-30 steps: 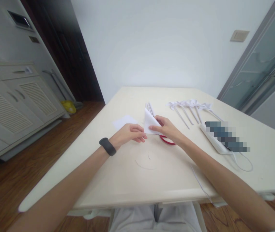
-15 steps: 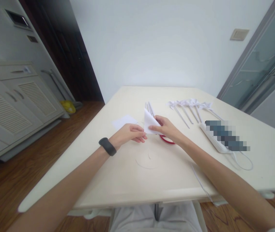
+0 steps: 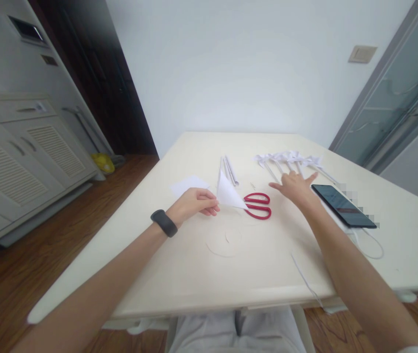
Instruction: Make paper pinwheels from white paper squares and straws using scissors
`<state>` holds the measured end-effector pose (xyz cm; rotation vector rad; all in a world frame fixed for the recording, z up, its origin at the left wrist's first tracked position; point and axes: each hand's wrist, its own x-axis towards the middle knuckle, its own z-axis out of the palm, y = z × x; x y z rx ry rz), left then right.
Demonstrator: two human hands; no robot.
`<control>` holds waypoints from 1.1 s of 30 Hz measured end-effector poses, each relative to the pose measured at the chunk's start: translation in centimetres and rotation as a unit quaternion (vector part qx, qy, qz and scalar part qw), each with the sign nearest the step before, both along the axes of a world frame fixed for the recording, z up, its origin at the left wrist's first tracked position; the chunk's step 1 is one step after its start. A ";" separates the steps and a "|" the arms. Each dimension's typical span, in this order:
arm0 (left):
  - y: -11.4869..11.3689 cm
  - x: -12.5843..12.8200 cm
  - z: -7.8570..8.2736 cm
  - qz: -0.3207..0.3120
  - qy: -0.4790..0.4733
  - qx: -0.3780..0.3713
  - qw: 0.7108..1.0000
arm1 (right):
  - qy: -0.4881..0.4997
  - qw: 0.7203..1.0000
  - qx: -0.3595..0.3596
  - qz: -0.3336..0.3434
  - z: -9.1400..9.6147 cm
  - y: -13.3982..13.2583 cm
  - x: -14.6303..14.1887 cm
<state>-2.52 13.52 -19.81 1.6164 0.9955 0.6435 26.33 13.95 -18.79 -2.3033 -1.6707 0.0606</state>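
My left hand (image 3: 198, 201), with a black band on its wrist, has its fingertips closed at the left edge of a white sheet of paper folded into a triangle (image 3: 228, 192). The folded paper's right corner lies over the blades of red-handled scissors (image 3: 257, 206). My right hand (image 3: 294, 186) is stretched out with its fingers spread and holds nothing. It is over the lower ends of several paper sticks with white folded-paper tops (image 3: 290, 156), like pinwheels. Whether it touches them I cannot tell.
Flat white paper (image 3: 189, 184) lies beyond my left hand, and rolled paper sticks (image 3: 231, 170) lie behind the triangle. A dark-screened device (image 3: 343, 206) rests at the right with a white cable (image 3: 378, 250). A thin paper strip (image 3: 304, 279) lies near the front edge.
My right hand has let go of the folded paper and moved right, fingers spread, towards the paper sticks. The scissors now show more fully. My left hand has hardly moved.
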 end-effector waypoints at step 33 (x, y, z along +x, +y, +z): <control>-0.2 0.3 0.1 -0.035 0.017 0.013 0.999 | 0.437 0.807 -0.108 0.382 0.2 -2.2 -6.7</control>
